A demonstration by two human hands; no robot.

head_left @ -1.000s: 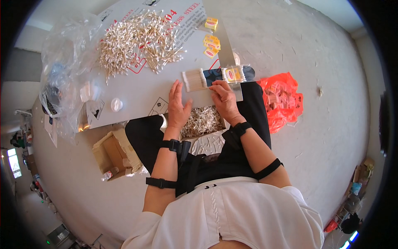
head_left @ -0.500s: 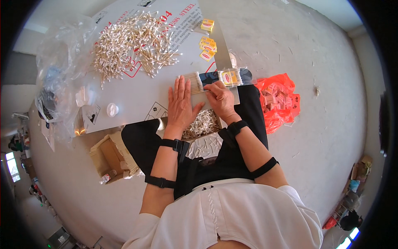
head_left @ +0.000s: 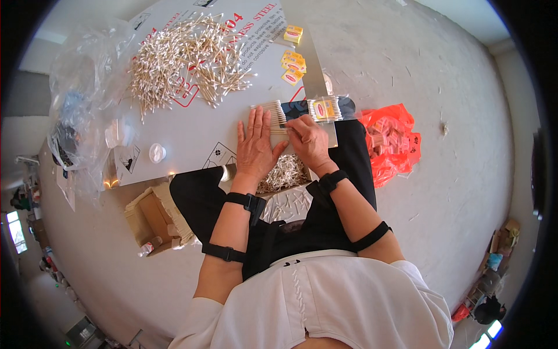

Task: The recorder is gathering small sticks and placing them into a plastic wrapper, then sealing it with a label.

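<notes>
Cotton swabs lie side by side in a neat row (head_left: 272, 110) near the table's front edge. Flat on the table at the row's left end, my left hand (head_left: 256, 148) has its fingers stretched and the thumb spread. At the other end, my right hand (head_left: 312, 142) is closed, thumb and fingertips pinched low by the swab tips; what they hold is hidden. A dark strip (head_left: 295, 109) runs right from the row. Over its right part lies a clear packet (head_left: 325, 109) of swabs with a yellow card inside.
A large heap of loose swabs (head_left: 174, 67) covers the table's far left. Yellow cards (head_left: 293, 63) lie at the far right. Below the edge, between my legs, is a box of swabs (head_left: 285, 173). A red bag (head_left: 392, 139) of packets stands right, a cardboard box (head_left: 157, 215) left.
Both hands stay almost in place. My right fingers have shifted very slightly at the swab ends, and a gap now shows among the swabs between my hands.
</notes>
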